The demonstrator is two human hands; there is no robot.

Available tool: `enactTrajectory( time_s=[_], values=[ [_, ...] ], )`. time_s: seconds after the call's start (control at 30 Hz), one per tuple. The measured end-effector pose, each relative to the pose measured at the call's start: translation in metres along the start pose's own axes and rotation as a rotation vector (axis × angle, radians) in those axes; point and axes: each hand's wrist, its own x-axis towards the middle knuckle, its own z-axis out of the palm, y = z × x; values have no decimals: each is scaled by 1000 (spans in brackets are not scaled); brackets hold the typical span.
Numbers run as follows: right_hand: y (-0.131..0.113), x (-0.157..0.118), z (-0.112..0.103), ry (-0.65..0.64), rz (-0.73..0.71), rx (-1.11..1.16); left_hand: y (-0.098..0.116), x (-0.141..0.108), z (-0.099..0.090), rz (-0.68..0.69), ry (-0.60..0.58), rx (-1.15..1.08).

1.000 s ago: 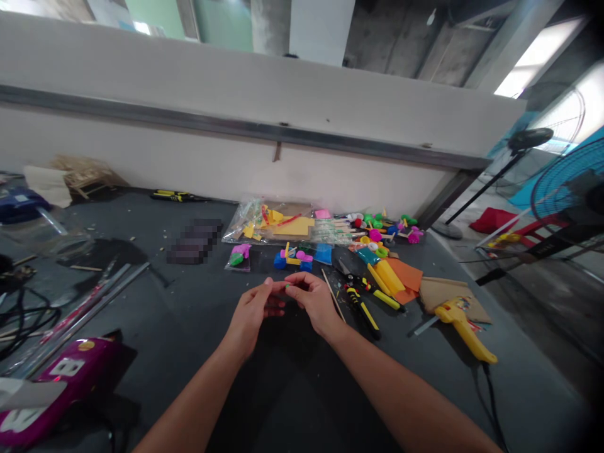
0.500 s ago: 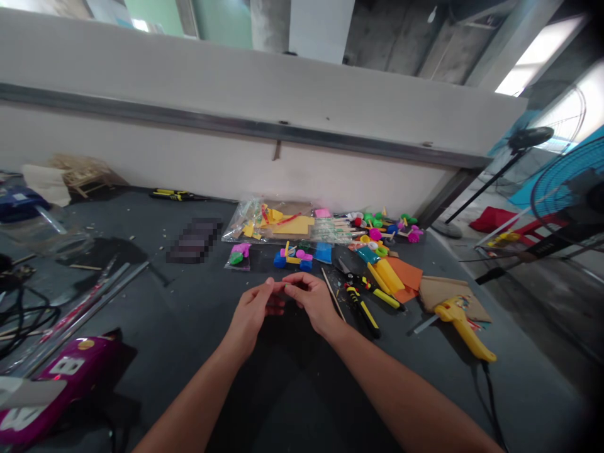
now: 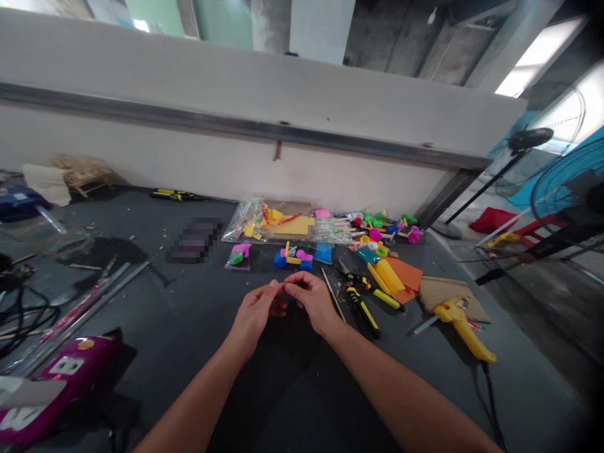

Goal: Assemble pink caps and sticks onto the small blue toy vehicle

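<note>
My left hand (image 3: 255, 313) and my right hand (image 3: 314, 302) hover over the dark work surface (image 3: 198, 358), their fingertips meeting. Whatever lies between them is hidden by my fingers. A thin wooden stick (image 3: 333, 294) lies just right of my right hand, beside a yellow-and-black tool (image 3: 362, 316). Ahead of my hands sit a small blue-and-pink plastic toy piece (image 3: 293, 258) and a clear plastic bag of yellow parts (image 3: 267, 221). Further right are orange foam sheets (image 3: 404, 275) and a yellow hot glue gun (image 3: 460, 330) on cardboard (image 3: 446, 294).
A white wall with a metal rail (image 3: 245, 129) bounds the far side. Colourful small parts (image 3: 382, 229) lie along it. Metal rods (image 3: 80, 311), black cables (image 3: 19, 314) and a magenta box (image 3: 61, 384) sit at left. A standing fan (image 3: 566, 189) is at right.
The small green bit showing between my fingers earlier is now covered. My fingers have closed a little around it, and my hands stay in nearly the same place.
</note>
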Motion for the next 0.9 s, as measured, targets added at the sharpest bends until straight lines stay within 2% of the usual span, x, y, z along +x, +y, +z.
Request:
enactTrajectory(
  time_s=[0.17,0.23,0.37,0.47,0.53,0.7,0.9],
  values=[
    [3,1,-1,36,-48,-21,0,0,-1,-9,-47,-12],
    [2,1,-1,61,-116,-105,-1,0,-2,-8,-59,-27],
    [0,-4,-4,107,-405,-470,-2,0,-4,-22,-60,-83],
    [-1,-9,-6,63,-585,-732,-3,2,-4,-30,-45,-155],
    [0,-12,-5,19,-646,-872,-3,3,-6,-26,-29,-190],
    [0,-16,-2,6,-653,-1069,-1,4,-9,-26,-67,-226],
    [-3,-18,0,-58,-633,-1152,-1,3,-9,-25,-106,-277]
  ],
)
